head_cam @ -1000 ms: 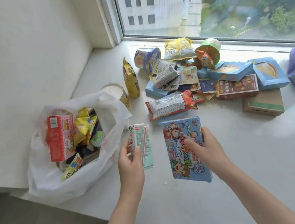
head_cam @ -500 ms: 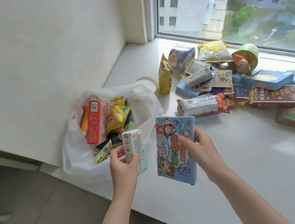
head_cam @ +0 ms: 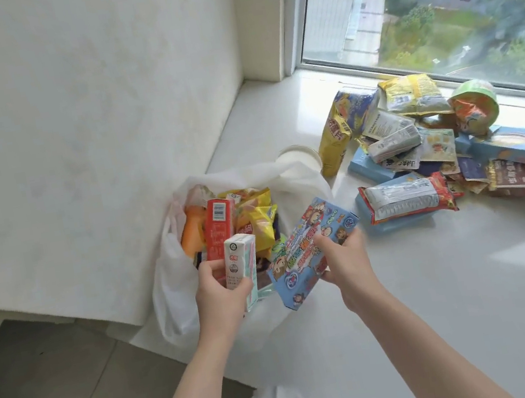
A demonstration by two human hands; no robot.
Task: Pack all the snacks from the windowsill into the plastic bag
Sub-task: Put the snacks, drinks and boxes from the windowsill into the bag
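Plastic bag (head_cam: pixel 179 292) partly filled; left hand (head_cam: pixel 219 293) grips milk carton (head_cam: pixel 242 271), right hand (head_cam: pixel 343 254) grips blue box (head_cam: pixel 310 243) over it; snack pile (head_cam: pixel 420 151) remains on windowsill (head_cam: pixel 443 290).

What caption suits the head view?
Left hand holds a small carton, right hand a blue cartoon box, at the open plastic bag.

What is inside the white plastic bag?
A red box, yellow snack packets and an orange item show in the plastic bag. Whatever lies deeper is covered by them.

One plastic bag (head_cam: pixel 174 300), one red box (head_cam: pixel 219 230), one white carton (head_cam: pixel 239 265), one cartoon box (head_cam: pixel 304 230).
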